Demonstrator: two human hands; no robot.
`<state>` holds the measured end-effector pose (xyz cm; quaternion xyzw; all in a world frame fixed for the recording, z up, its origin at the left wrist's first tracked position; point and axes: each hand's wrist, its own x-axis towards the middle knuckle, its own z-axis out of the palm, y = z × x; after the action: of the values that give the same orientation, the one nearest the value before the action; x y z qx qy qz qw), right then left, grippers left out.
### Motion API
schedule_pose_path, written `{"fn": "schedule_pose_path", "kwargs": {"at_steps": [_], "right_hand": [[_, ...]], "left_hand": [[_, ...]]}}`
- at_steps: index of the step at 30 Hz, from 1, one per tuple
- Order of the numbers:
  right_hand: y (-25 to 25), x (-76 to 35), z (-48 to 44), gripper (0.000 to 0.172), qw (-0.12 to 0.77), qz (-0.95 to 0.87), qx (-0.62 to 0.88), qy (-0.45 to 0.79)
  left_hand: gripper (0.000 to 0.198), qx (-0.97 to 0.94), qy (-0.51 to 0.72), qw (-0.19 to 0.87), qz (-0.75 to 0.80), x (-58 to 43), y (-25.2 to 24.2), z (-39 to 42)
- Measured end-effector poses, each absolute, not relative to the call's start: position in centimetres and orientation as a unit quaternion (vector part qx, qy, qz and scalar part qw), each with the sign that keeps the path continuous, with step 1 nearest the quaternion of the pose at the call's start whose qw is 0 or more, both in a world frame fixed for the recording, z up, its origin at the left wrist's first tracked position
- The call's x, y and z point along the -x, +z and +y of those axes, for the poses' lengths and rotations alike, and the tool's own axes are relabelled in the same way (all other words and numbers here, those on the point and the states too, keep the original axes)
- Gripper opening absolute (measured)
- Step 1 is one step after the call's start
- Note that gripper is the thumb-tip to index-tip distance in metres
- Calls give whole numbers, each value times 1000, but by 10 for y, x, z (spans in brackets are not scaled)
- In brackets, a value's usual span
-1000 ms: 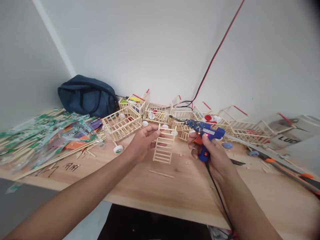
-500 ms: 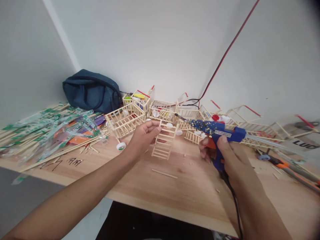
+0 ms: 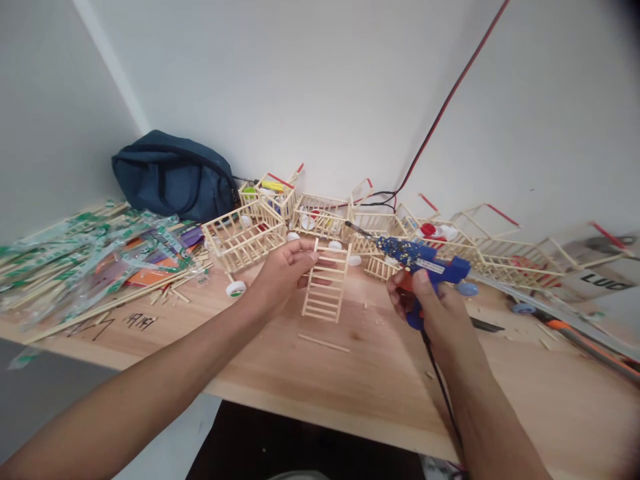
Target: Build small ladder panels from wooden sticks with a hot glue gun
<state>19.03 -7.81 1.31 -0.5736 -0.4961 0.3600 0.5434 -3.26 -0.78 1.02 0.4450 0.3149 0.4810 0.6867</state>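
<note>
Between the thumb and fingers of my left hand (image 3: 289,272) is a small ladder-like stick frame (image 3: 325,287), pinched by its left side and held tilted above the table. My right hand (image 3: 435,303) grips a blue glue gun (image 3: 425,262) with an orange trigger, a finger lying at the trigger. Its dark nozzle points left, a little above and right of the frame's top corner, apart from it. A single loose stick (image 3: 324,343) lies on the wood below the frame. Behind the frame stand several small stick carts (image 3: 247,233) with bottle-cap wheels.
On the left lie wooden sticks in green-and-clear wrappers (image 3: 100,253), before a dark blue bag (image 3: 173,177). Orange-handled pliers (image 3: 575,333) rest at the right. A red-and-black cable (image 3: 453,93) runs down the wall. Stick scraps dot the table (image 3: 280,380).
My right hand has brought the glue gun slightly left and down. The glue stick that stuck out behind it no longer shows clearly. My left hand keeps its pinch on the frame.
</note>
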Motion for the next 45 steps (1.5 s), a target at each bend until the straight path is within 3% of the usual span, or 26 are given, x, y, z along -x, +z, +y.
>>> {"fn": "schedule_pose_path", "kwargs": {"at_steps": [9,19,45], "right_hand": [[-1,-170,-74,43,497,-506,616,342],[-10,-173,-73,39,546,-439,613,364],[-7,-166,-73,42,546,-399,609,414]], "left_hand": [[29,-447,457,710,296,16,5,-22],[21,-462,461,693,306,3,-2,-32],[16,-549,480,605,318,5,4,-34]]}}
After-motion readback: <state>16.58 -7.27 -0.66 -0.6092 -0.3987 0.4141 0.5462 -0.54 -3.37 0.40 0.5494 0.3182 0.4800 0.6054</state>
